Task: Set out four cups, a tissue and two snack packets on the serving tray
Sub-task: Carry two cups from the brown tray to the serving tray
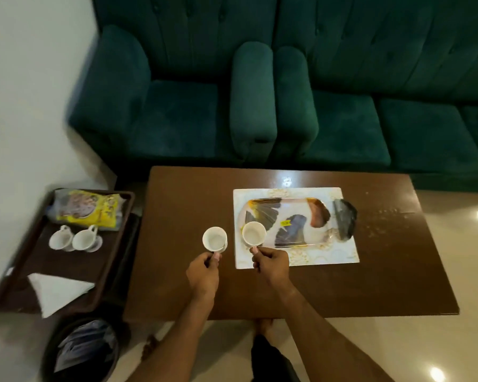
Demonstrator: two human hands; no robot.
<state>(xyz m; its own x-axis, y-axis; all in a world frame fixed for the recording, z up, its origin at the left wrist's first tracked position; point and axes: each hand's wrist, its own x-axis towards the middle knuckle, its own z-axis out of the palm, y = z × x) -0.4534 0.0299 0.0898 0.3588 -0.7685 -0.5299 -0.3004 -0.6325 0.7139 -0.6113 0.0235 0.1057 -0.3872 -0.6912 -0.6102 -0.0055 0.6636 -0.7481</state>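
Observation:
The patterned serving tray (309, 201) lies on a white placemat (329, 256) on the brown coffee table (370, 277). My right hand (271, 264) holds a white cup (254, 233) by its handle over the tray's near left corner. My left hand (203, 272) holds a second white cup (214, 239) by its handle just left of the placemat. On a dark side tray (100, 274) at the left are two more white cups (60, 238) (85, 240), a yellow snack packet (89, 209) and a folded white tissue (57, 292).
A green sofa (260, 92) runs behind the table. A dark waste bin (83, 351) stands on the floor at lower left, below the side tray. A dark plastic wrapper (345, 219) lies at the serving tray's right end.

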